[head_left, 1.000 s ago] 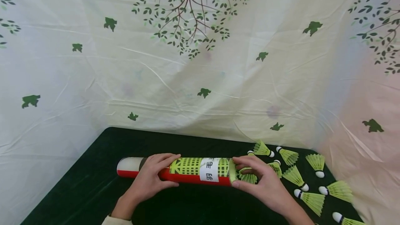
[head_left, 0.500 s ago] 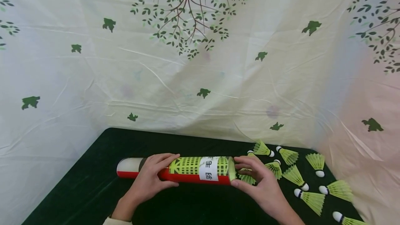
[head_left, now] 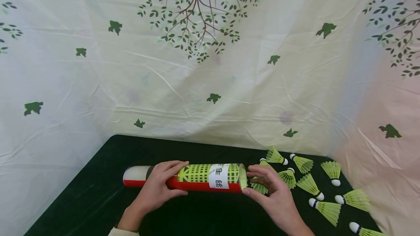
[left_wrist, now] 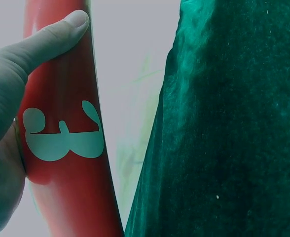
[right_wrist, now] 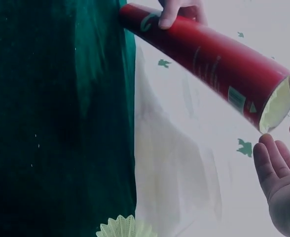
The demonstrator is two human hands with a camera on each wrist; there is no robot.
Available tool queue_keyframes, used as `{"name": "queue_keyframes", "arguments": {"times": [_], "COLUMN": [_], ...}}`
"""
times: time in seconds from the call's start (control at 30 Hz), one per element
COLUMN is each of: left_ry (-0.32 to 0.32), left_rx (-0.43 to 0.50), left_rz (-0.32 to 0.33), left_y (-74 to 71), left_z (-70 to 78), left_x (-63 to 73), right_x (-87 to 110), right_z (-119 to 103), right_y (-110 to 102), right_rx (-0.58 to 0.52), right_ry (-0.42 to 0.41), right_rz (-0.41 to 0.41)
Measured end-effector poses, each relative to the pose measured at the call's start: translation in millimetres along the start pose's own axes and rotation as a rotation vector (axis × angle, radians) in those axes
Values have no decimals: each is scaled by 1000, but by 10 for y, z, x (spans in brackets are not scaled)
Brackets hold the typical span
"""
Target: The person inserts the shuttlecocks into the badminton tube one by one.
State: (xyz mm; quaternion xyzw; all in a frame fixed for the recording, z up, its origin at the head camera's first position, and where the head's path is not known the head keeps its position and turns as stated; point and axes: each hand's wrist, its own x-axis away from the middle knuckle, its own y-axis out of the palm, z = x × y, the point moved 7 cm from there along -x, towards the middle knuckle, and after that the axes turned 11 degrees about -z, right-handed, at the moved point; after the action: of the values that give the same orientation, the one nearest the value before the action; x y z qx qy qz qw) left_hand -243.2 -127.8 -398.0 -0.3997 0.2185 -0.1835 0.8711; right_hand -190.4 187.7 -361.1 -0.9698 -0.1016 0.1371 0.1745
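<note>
A red shuttlecock tube (head_left: 203, 186) with a yellow-green net print and a white label lies sideways in the head view. My left hand (head_left: 160, 179) grips it left of the middle, thumb along the near side; the left wrist view shows that thumb (left_wrist: 56, 39) on the red wall. At the tube's right end, my right hand (head_left: 273, 192) has its thumb right at the lower rim. Its fingers (right_wrist: 280, 158) are loosely bent, a little off the mouth. Pale yellow-green shuttlecock feathers (right_wrist: 277, 106) show inside that mouth.
Several yellow-green shuttlecocks with white heads, such as one shuttlecock (head_left: 326, 210), lie scattered right of my right hand. Dark green cloth (head_left: 210, 214) covers the table. A pale curtain (head_left: 197, 112) with leaf prints hangs behind it.
My right fingers have come slightly away from the tube's upper rim, and the right forearm has shifted a little left. The left hand and the tube stay almost still.
</note>
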Motion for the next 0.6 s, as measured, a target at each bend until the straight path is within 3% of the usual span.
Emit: {"name": "queue_keyframes", "arguments": {"times": [0.23,0.6], "left_ry": [2,-5], "left_rx": [1,4], "left_rz": [3,6], "left_y": [-16,-13], "left_z": [-12,-12], "left_x": [10,25], "right_x": [32,40], "right_z": [48,591], "right_y": [-147,-449], "right_rx": [58,193], "right_ry": [-6,176], "right_rz": [52,127]}}
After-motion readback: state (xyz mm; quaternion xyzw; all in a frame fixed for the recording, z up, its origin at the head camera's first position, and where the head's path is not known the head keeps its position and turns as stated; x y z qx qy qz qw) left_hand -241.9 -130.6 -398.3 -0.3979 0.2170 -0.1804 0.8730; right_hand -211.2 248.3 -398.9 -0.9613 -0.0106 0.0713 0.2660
